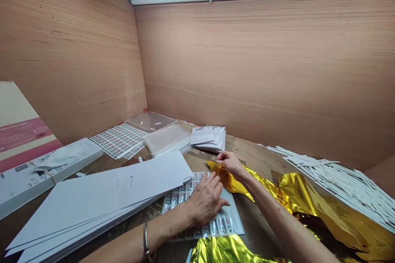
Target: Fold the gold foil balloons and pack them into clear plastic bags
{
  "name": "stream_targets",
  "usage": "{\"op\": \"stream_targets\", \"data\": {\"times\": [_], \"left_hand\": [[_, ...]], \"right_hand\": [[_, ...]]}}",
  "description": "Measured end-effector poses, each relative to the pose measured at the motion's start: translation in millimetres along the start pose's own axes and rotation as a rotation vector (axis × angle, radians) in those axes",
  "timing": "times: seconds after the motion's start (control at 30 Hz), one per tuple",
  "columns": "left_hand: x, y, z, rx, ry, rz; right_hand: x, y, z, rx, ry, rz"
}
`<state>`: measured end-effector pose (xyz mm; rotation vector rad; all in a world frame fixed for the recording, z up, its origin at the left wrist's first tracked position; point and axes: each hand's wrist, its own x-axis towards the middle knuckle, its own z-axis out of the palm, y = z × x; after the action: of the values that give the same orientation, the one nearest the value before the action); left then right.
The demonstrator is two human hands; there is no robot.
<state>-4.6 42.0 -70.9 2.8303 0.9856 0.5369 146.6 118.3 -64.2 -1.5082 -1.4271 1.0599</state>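
Observation:
My left hand (206, 201) lies palm down on a sheet of small printed stickers (180, 197), with its fingers stretched out. A bare strip of backing shows on the sheet's right side. Just beyond it, my right hand (232, 165) has thumb and fingers pinched at the narrow far end of a flat gold foil balloon (230, 181). The balloon's crumpled foil runs under my right forearm toward the right. Another piece of gold foil (228, 250) covers the sheet's near edge.
White cards (101, 193) are stacked at left, beside a long white box (52, 168). Behind are another sticker sheet (120, 137), clear plastic bags (168, 137) and printed cards (205, 134). White sticks (342, 185) and more gold foil (348, 222) lie right. Wooden walls (262, 70) enclose the table.

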Motion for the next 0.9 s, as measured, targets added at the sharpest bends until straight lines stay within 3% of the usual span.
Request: {"op": "stream_targets", "data": {"times": [0.47,0.7,0.9], "left_hand": [[0,-1,6.0,-0.004,0.004,0.002],[-1,-1,8.2,-0.013,0.029,0.008],[5,1,5.2,0.008,0.051,0.002]], "right_hand": [[3,-5,-2,0.032,-0.102,0.172],[3,-8,-1,-0.039,-0.098,0.167],[11,4,3,-0.209,0.0,0.075]]}}
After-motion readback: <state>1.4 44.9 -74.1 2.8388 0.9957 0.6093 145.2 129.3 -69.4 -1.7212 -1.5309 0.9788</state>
